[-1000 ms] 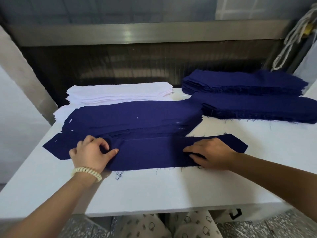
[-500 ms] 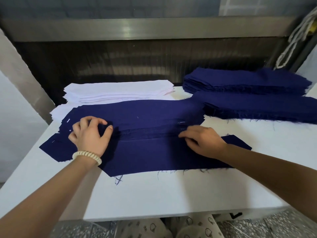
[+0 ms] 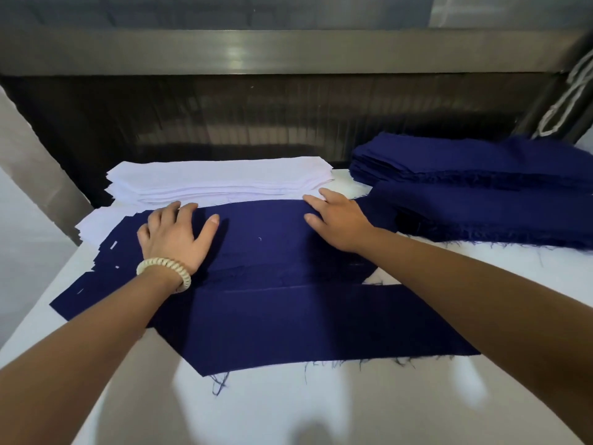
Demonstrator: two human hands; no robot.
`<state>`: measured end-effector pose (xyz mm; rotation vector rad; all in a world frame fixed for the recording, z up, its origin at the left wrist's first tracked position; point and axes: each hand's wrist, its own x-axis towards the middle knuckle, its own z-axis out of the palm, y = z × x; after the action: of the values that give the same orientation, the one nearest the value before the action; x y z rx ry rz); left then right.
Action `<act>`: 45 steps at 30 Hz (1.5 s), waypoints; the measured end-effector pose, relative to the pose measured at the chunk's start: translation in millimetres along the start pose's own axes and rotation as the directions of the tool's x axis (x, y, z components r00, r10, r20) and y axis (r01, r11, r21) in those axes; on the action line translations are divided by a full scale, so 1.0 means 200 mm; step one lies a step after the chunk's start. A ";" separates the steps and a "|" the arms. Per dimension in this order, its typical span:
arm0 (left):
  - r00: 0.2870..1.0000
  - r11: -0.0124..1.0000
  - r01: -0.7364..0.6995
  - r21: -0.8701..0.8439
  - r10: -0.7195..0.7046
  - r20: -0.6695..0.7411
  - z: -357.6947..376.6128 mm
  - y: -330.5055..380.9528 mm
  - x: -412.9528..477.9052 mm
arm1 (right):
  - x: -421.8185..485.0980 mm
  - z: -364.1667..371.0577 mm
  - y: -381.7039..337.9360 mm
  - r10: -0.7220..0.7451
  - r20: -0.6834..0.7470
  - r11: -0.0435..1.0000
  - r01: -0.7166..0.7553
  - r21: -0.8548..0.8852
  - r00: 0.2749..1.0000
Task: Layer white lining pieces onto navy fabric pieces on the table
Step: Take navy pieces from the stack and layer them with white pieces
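A long navy fabric piece (image 3: 305,329) lies flat near the table's front. Behind it sits a layered stack of navy pieces (image 3: 266,239), and behind that a stack of white lining pieces (image 3: 221,176). My left hand (image 3: 175,234), with a cream bracelet at the wrist, rests on the left part of the navy stack, fingers reaching its far edge. My right hand (image 3: 337,220) lies with straight fingers on the stack's far right edge, close to the white lining. Neither hand holds anything.
Two thick piles of navy pieces (image 3: 481,194) with frayed edges fill the right back of the white table (image 3: 288,406). A dark metal machine housing (image 3: 288,117) rises behind the stacks. White cords (image 3: 568,101) hang at the far right.
Both hands have moved away from the front navy piece and forward across the stack to its far edge by the white lining. The front piece stays flat.
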<state>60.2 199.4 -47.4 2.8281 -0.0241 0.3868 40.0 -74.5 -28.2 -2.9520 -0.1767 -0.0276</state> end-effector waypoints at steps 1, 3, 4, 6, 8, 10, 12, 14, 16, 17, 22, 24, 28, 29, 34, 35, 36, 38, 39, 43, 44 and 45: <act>1.000 1.000 0.013 0.010 -0.014 0.013 0.01 -0.01 0.02 | 0.02 0.01 0.00 0.031 0.019 0.999 -0.031 -0.005 0.999; 0.998 0.999 0.038 0.025 -0.039 0.043 0.03 -0.03 0.06 | 0.06 0.02 0.00 0.078 0.046 0.997 -0.078 -0.005 0.996; 0.997 0.998 0.045 0.038 -0.047 0.065 0.04 -0.04 0.07 | 0.07 0.02 0.00 0.096 0.061 0.995 -0.096 0.002 0.994; 0.990 0.996 0.035 0.086 -0.046 0.132 0.05 -0.05 0.09 | 0.08 0.03 -0.01 0.118 0.094 0.993 -0.119 0.006 0.989; 0.983 0.989 0.003 0.145 -0.029 0.181 0.05 -0.05 0.10 | 0.08 0.04 -0.02 0.122 0.095 0.992 -0.120 -0.028 0.988; 0.985 0.982 -0.023 0.188 -0.010 0.172 0.06 -0.04 0.08 | 0.08 0.04 -0.03 0.119 0.081 0.991 -0.114 -0.072 0.990; 0.987 0.977 -0.035 0.210 0.001 0.159 0.06 -0.04 0.08 | 0.09 0.04 -0.05 0.111 0.071 0.988 -0.102 -0.117 0.991; 0.987 0.976 -0.040 0.215 0.006 0.158 0.06 -0.04 0.08 | 0.09 0.05 -0.06 0.108 0.054 0.982 -0.098 -0.164 0.993; 0.988 0.977 -0.045 0.210 0.012 0.156 0.06 -0.03 0.08 | 0.10 0.05 -0.06 0.112 0.050 0.977 -0.100 -0.189 0.993; 0.988 0.978 -0.048 0.204 0.017 0.150 0.06 -0.03 0.08 | 0.10 0.05 -0.06 0.115 0.052 0.975 -0.102 -0.195 0.992; 0.995 0.988 -0.058 0.141 0.046 0.087 0.06 -0.03 0.06 | 0.09 0.05 -0.06 0.139 0.064 0.971 -0.124 -0.203 0.988; 0.997 0.992 -0.059 0.113 0.053 0.055 0.06 -0.03 0.06 | 0.09 0.05 -0.06 0.125 0.069 0.977 -0.111 -0.183 0.990; 0.999 0.999 -0.047 0.019 0.047 -0.015 0.05 -0.03 0.05 | 0.09 0.05 -0.06 0.100 0.067 0.988 -0.091 -0.126 0.993; 0.998 0.999 -0.045 -0.002 0.045 -0.034 0.06 -0.04 0.05 | 0.09 0.05 -0.06 0.095 0.065 0.989 -0.086 -0.123 0.993; 0.990 0.994 -0.017 -0.107 0.001 -0.140 0.06 -0.06 0.06 | 0.07 0.03 -0.07 0.045 -0.049 0.993 -0.050 -0.103 0.998; 0.989 0.991 -0.001 -0.135 -0.019 -0.147 0.05 -0.06 0.07 | 0.07 0.02 -0.07 0.036 -0.083 0.995 -0.043 -0.086 0.996; 0.988 0.988 0.014 -0.156 -0.038 -0.151 0.05 -0.05 0.07 | 0.07 0.02 -0.07 0.032 -0.114 0.997 -0.039 -0.061 0.993; 0.986 0.985 0.026 -0.171 -0.053 -0.156 0.04 -0.05 0.07 | 0.07 0.02 -0.08 0.046 -0.148 0.999 -0.046 -0.003 0.988; 0.987 0.986 0.021 -0.168 -0.047 -0.152 0.03 -0.04 0.07 | 0.08 0.02 -0.08 0.058 -0.151 0.998 -0.056 0.021 0.987; 0.997 0.998 0.001 -0.066 -0.006 -0.077 0.02 -0.03 0.07 | 0.11 0.02 -0.09 0.094 -0.163 0.996 -0.095 0.002 0.982; 0.998 0.999 0.000 -0.052 -0.004 -0.067 0.02 -0.03 0.07 | 0.12 0.02 -0.09 0.095 -0.148 0.995 -0.099 -0.015 0.984; 0.998 0.999 0.003 -0.053 -0.006 -0.062 0.02 -0.03 0.07 | 0.13 0.02 -0.10 0.092 -0.130 0.995 -0.097 -0.030 0.987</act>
<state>74.7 204.0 -48.1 2.7622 -0.0148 0.4661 63.9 -51.3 -27.8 -2.9783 -0.0183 -0.2098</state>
